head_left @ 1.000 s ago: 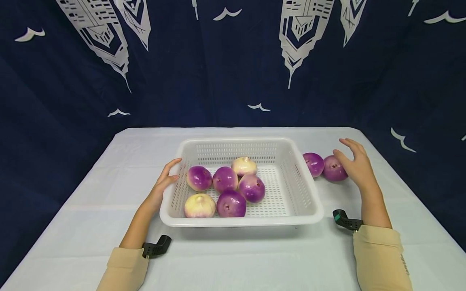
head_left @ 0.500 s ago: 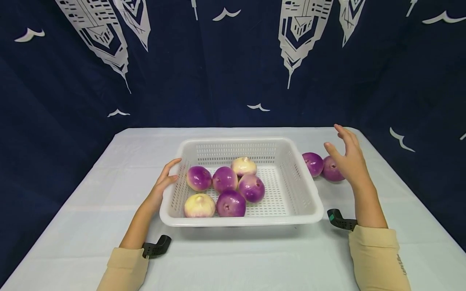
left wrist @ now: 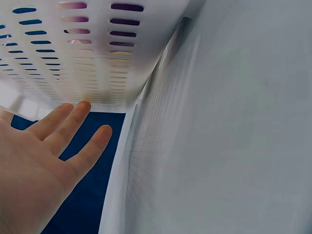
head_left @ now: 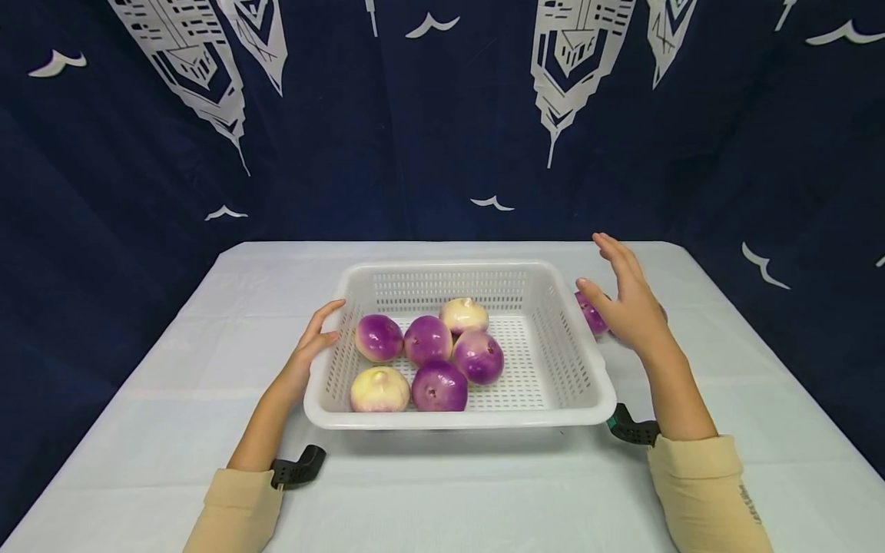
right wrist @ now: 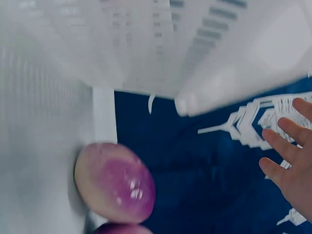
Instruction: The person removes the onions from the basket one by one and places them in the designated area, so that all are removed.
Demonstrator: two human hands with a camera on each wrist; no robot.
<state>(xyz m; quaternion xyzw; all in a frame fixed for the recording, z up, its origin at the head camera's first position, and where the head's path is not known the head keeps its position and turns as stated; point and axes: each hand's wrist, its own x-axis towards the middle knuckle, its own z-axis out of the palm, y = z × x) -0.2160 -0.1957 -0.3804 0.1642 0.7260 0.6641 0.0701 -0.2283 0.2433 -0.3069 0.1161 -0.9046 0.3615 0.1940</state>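
A white perforated plastic basket [head_left: 553,353] holds several purple and cream onions, including a purple onion [head_left: 439,386] at the front and a cream onion [head_left: 379,390] beside it. My left hand [head_left: 309,353] is at the basket's left rim; in the left wrist view its straight fingers [left wrist: 73,129] reach along the perforated wall. My right hand [head_left: 632,311] hovers right of the basket with fingers spread and nothing in them. Behind it, a purple onion [head_left: 592,313] lies on the table, and another is mostly hidden by the hand. The right wrist view shows an onion [right wrist: 116,183] beside the basket.
A white cloth covers the table [head_left: 456,491]. Beyond its far edge hangs a dark blue curtain [head_left: 429,138] with white prints. Black wrist-worn cameras sit on both wrists, such as the left wrist camera [head_left: 300,466].
My right hand has risen from the onions on the right and moved left toward the basket, covering more of them. The left hand and the basket stay in place.
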